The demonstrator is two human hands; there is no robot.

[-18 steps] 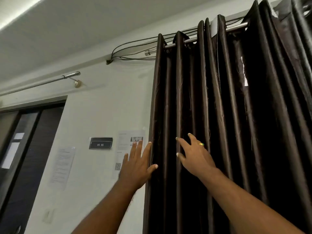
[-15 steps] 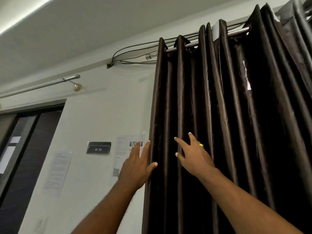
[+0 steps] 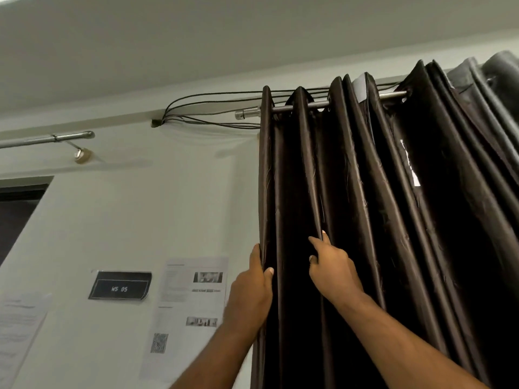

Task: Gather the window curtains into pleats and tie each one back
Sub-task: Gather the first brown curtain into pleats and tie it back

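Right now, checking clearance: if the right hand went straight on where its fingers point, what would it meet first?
The curtain: fingers of the right hand pinch one of its folds, seemingly with nothing between.

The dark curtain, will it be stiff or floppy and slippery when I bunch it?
Likely floppy: the dark curtain hangs in soft folds from the rod. Possibly slippery, given its sheen.

on the white wall [image 3: 126, 214] in the left half of the frame, black cables [image 3: 168, 115] fan out just under the ceiling [image 3: 196, 37], a bare metal rod [image 3: 45, 139] sits at upper left above a dark doorway [image 3: 16, 209], and a black sign [image 3: 120, 285] reading "ws 05" hangs between printed sheets [image 3: 193, 293] lower down.
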